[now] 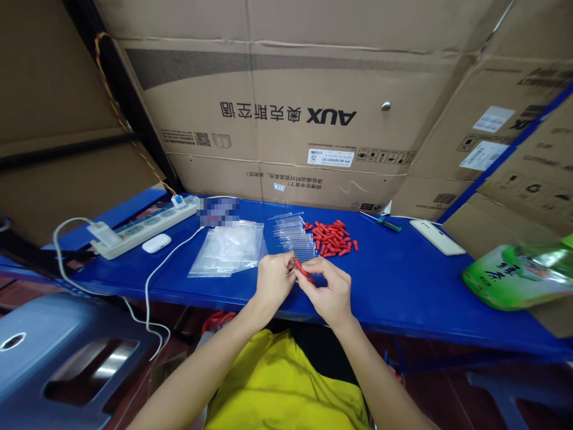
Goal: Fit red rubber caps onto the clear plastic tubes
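My left hand (pixel 275 279) and my right hand (pixel 329 289) meet above the near edge of the blue table (pixel 403 280). Both pinch small red pieces (pixel 302 270) between their fingertips. Just beyond the hands stands a row of clear tubes (pixel 293 236). A pile of small red caps (pixel 332 237) lies right of that row. A stack of clear plastic bags (pixel 228 248) lies to the left of my hands.
A white power strip (pixel 143 226) and a white earbud case (pixel 156 242) sit at the table's left. A screwdriver (pixel 388 224), a white phone (pixel 437 236) and a green packet (pixel 519 275) lie at the right. Cardboard boxes (pixel 286 119) wall the back. A grey stool (pixel 58 358) stands lower left.
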Demonstrator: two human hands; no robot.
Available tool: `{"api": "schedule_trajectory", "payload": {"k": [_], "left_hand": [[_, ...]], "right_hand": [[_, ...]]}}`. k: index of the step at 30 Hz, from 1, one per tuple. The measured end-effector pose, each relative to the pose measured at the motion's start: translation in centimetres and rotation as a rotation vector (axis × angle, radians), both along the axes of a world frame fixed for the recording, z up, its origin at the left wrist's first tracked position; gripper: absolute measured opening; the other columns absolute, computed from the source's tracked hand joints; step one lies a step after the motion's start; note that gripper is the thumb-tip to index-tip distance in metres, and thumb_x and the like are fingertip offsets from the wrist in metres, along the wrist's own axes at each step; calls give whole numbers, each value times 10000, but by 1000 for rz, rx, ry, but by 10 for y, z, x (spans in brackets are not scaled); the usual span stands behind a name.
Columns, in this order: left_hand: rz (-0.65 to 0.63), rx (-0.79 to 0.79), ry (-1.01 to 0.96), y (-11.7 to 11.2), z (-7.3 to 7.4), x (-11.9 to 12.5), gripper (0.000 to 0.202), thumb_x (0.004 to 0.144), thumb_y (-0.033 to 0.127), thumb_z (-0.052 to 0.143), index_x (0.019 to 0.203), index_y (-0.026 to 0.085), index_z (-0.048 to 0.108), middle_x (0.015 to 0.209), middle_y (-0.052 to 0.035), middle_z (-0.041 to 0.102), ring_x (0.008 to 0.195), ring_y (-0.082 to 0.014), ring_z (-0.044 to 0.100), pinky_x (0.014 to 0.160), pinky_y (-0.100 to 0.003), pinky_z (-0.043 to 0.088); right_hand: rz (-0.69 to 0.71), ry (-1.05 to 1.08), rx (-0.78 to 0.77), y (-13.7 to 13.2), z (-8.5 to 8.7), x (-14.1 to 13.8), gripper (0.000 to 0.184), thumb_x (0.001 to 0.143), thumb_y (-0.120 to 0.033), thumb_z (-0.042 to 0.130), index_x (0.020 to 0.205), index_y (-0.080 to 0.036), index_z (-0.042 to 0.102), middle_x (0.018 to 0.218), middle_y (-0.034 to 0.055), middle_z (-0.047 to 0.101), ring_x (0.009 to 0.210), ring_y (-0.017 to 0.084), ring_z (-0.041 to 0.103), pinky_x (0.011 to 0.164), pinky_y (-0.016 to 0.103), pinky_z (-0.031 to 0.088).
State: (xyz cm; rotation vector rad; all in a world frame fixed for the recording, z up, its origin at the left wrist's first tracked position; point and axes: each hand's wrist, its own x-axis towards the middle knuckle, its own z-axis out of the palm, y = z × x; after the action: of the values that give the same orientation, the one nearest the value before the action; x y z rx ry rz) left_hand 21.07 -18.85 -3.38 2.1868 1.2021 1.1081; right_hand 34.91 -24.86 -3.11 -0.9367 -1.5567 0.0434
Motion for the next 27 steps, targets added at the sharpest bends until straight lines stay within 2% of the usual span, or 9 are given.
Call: {"api": "schedule_trajectory", "payload": {"k": [15,27], "left_hand": [[32,42,201,0,1,-1,196,775,49,576,649,198,552,641,-18,652,607,-167,602,624,-257,362],[30,90,331,2,2,0,217,804,56,565,643,202,557,624,-29,648,603,-179,590,601,-285,301]], "right_hand": [[-33,75,-103,0,-4,1,34,936,-236,745,912,-252,726,872,42,816,780,216,791,708,343,655],[36,195,-207,2,-5,4,34,908,-261,771,896,-241,746,868,33,820,769,215,799,748,342,687]]}}
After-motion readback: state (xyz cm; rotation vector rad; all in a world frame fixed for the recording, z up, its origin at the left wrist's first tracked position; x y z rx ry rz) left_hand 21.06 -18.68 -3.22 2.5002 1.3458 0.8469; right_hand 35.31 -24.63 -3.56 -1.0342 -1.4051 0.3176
